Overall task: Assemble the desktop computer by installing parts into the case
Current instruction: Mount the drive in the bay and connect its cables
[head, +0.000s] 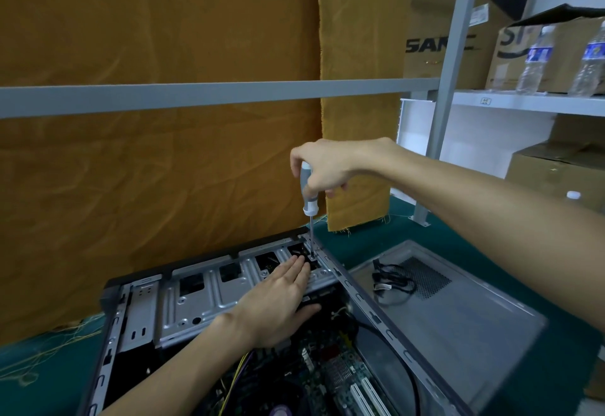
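Grey-handled screwdriver (309,199) gripped by right hand (327,167); left hand (278,301) flat on case (203,298)

**Green bench & what sat on it**

We saw a green-covered bench (376,239) carrying the open PC case (229,291) at centre. Just R of the case lay its grey side panel (458,311), flat, w/ a black cable (393,280) coiled on top. A shelf-rack foot (420,219) stood at the back; yellow cloth (357,216) touched the bench there too.
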Tool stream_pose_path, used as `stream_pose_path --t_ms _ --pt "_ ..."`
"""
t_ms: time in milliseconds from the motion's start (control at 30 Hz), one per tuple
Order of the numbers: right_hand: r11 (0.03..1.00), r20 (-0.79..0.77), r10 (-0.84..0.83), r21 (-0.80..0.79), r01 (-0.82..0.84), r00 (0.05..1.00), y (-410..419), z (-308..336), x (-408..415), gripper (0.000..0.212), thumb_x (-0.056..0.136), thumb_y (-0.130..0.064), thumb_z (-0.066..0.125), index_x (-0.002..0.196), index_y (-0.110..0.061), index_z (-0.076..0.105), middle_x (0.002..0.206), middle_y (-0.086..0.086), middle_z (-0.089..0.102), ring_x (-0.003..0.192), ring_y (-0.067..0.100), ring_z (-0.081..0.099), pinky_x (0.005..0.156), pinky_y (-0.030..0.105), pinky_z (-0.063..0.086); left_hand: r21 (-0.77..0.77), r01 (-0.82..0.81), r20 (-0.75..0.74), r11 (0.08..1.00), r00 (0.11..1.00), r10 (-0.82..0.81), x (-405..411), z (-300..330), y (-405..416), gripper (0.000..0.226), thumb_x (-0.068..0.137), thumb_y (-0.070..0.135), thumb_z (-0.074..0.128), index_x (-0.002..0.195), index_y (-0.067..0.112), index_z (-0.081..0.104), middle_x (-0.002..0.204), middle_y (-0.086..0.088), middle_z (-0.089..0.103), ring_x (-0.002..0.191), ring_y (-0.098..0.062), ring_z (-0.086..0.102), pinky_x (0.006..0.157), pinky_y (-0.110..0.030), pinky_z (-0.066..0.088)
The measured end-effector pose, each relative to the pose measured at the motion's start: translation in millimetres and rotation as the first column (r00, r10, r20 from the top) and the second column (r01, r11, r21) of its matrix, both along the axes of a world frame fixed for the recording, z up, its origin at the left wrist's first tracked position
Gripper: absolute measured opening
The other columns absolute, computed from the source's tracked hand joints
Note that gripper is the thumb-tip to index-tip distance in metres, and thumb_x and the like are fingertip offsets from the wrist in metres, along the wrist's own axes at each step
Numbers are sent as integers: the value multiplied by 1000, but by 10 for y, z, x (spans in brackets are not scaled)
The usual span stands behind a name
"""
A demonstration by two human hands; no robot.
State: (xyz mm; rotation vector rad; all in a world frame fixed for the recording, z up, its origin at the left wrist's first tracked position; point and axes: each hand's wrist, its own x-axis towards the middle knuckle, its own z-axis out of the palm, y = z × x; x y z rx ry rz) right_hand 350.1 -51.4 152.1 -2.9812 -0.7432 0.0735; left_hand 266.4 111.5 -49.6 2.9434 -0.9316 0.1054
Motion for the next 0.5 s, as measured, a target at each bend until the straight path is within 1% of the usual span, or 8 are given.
stream_pose_path --t_ms 33,100,167,233,300,367,433,500 --pt "1000 42 6 0 -6 999 2 -16 2 27 94 -37 69 106 -17 56 83 8 72 55 19 72 43 23 49 0 1 2 1000 1000 -1 3 -5 5 83 105 60 29 162 9 -3 169 -6 -9 155 -17 -13 117 -22 -11" --pt "999 121 11 -45 -6 993 13 -34 3 34 97 -47 63 104 -14 57 77 6 72 55 19 72 42 24 49 -1 3 12 1000 1000 -3 11 -12 10 83 105 61 29 162 10 -3 169 -6 -9 155 -16 -13 118 -22 -11" --pt "999 68 18 -41 -15 997 7 -27 4 37 92 -42 71 113 -19 51 90 4 68 68 20 72 47 24 51 -1 4 16 1000 1000 -4 10 -23 7 83 104 61 28 162 10 -3 169 -6 -9 155 -16 -12 118 -22 -10" --pt "999 8 36 7 -37 999 7 -18 7 32 91 -30 74 112 -19 53 93 6 69 65 19 73 46 23 51 0 3 23 1000 1000 -3 11 -29 9 84 104 62 28 162 9 -3 170 -7 -8 156 -17 -12 118 -22 -10" --pt "999 76 26 -34 -24 997 24 -23 18 27 97 -40 67 104 -15 59 81 8 74 53 17 72 43 23 49 -6 4 35 1000 999 -4 17 -35 9 83 104 62 28 162 9 -1 170 -7 -7 156 -17 -10 118 -22 -10" --pt "998 75 9 -60 -5 997 29 -16 29 33 96 -47 66 108 -17 58 83 6 74 57 17 73 45 24 51 -4 5 44 1000 999 -5 16 -36 11 83 104 62 28 162 9 0 170 -8 -5 156 -18 -9 117 -22 -10" --pt "1000 -51 12 4 -12 999 20 11 31 37 90 -34 75 117 -20 53 90 6 72 67 19 75 49 25 54 -2 8 57 1000 998 -8 15 -46 12 83 104 62 27 162 8 1 170 -9 -3 156 -19 -8 118 -22 -11" --pt "999 -55 4 37 -2 998 15 -14 52 29 92 -28 72 113 -14 57 77 7 75 59 20 74 46 25 53 4 9 64 1000 998 -9 9 -49 14 82 104 62 26 162 8 2 170 -9 -1 156 -19 -7 118 -22 -11"
